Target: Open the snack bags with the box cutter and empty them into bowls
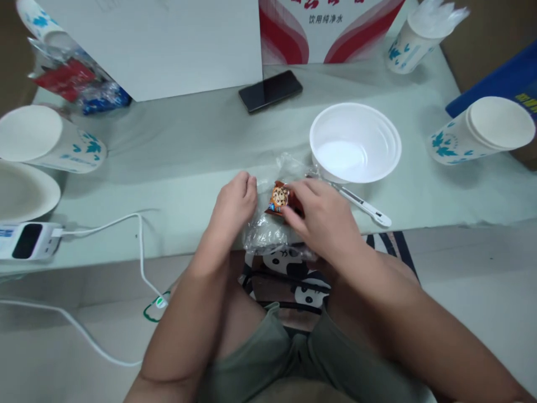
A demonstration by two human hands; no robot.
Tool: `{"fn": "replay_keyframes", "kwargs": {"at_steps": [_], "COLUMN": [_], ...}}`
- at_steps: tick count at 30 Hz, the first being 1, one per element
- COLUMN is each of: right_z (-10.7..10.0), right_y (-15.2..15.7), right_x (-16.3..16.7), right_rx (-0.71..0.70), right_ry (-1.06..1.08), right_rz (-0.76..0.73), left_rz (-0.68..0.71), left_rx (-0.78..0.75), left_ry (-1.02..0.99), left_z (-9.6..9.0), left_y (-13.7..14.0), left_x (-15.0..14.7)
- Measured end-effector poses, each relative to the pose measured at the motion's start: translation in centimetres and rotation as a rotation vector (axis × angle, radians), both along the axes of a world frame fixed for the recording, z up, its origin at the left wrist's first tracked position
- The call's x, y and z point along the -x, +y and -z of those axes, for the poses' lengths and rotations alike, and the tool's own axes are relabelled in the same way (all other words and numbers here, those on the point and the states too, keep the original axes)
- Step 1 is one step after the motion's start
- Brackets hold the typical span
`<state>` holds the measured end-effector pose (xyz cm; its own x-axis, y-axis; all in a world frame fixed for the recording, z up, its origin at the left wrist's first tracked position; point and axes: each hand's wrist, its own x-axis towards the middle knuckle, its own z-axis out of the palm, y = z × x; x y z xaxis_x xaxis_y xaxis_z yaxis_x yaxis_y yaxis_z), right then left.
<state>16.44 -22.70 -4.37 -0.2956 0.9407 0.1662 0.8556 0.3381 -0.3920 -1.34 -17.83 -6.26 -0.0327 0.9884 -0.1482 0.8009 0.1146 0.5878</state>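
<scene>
At the far left of the bench [176, 145], covered in a pale green cloth, a stack of paper plates [23, 190] lay beside a paper cup [50, 140] tipped on its side, its blue leaf print showing. Below them sat a white power bank [27, 240] with a white cable [134, 240] trailing off the bench edge. Behind, a heap of red and blue wrappers [79, 84] rested against a white box [168, 45].

The left hand [232, 204] was curled loosely closed, its fingertips pressing the left edge of a clear plastic bag [268, 229] that lay at the near edge of the bench. A small snack packet [279, 198] printed with a cookie sat on the bag, between the two hands. The right hand [321, 215] pinched the right side of that packet between thumb and fingers.

A dark phone [271, 90] lay further back. To the right of the hands stood a white bowl [356, 143], with a white spoon-like utensil [364, 206] just beside it. More printed paper cups lay beyond: one stack [413, 39] near the back, another [482, 131] on its side at the far right.
</scene>
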Motion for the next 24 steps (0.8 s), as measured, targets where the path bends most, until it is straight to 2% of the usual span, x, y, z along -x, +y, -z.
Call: {"fn": "replay_keyframes", "kwargs": {"at_steps": [4, 8, 11, 14, 19, 21, 24], "right_z": [1.0, 1.7, 1.9, 1.6, 1.0, 1.0, 1.5], "right_y": [-1.2, -1.1, -0.6, -0.4, 0.1, 0.3, 0.6], "right_x": [0.4, -0.1, -0.6, -1.3, -3.1, -3.7, -4.2], "right_rx": [0.064, 0.104, 0.115, 0.100, 0.092, 0.125, 0.212], "right_ry": [-0.151, -0.155, -0.090, 0.047, 0.349, 0.451, 0.618], "right_rz": [-0.008, 0.006, -0.005, -0.003, 0.013, 0.064, 0.215], "left_rz": [-0.027, -0.087, -0.163, -0.193, -0.261, -0.285, -0.328], "left_rx": [0.075, 0.335, 0.468, 0.475, 0.401, 0.368, 0.281], "left_ry": [-0.298, -0.687, -0.867, -0.962, -0.972, -0.982, -0.976], "left_z": [-0.3, -1.8, -2.9, -3.4, -2.9, -2.5, -1.9], "left_y": [-0.6, -1.4, -1.4, -1.0, -0.4, -0.2, 0.1], "left_x": [0.7, 0.7, 0.6, 0.9, 1.7, 1.9, 2.1]}}
